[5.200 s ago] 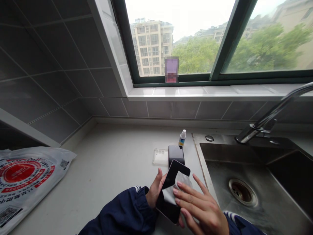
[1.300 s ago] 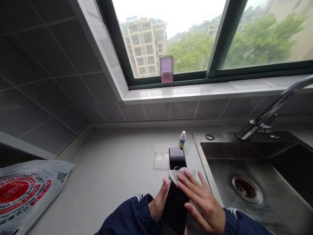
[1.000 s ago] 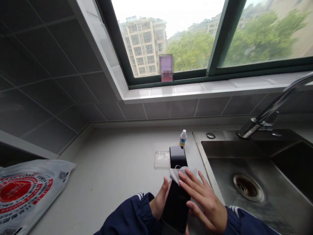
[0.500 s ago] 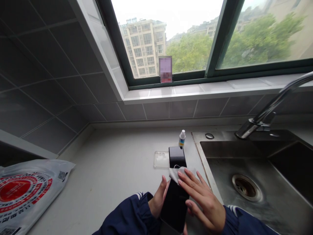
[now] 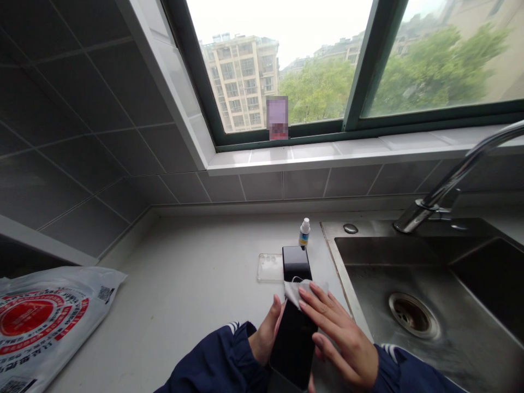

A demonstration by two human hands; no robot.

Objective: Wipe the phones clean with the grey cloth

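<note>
A black smartphone is gripped by my left hand, thumb along its left edge and the other fingers hidden beneath. My right hand presses a light grey cloth against the phone's upper end, its fingers lying flat over the fabric. Just beyond the cloth lies a dark, glossy flat object, perhaps a box or another device. To its left a clear phone case rests on the counter. Behind them stands a small white bottle with a blue and yellow label.
A steel sink with a chrome faucet is to the right. On the left, a white plastic bag with red print sits on the white counter. Tiled wall and a window are at the back.
Almost nothing differs. The fingers of my right hand have drawn slightly closer together on the cloth, while the phone stays in my left hand.
</note>
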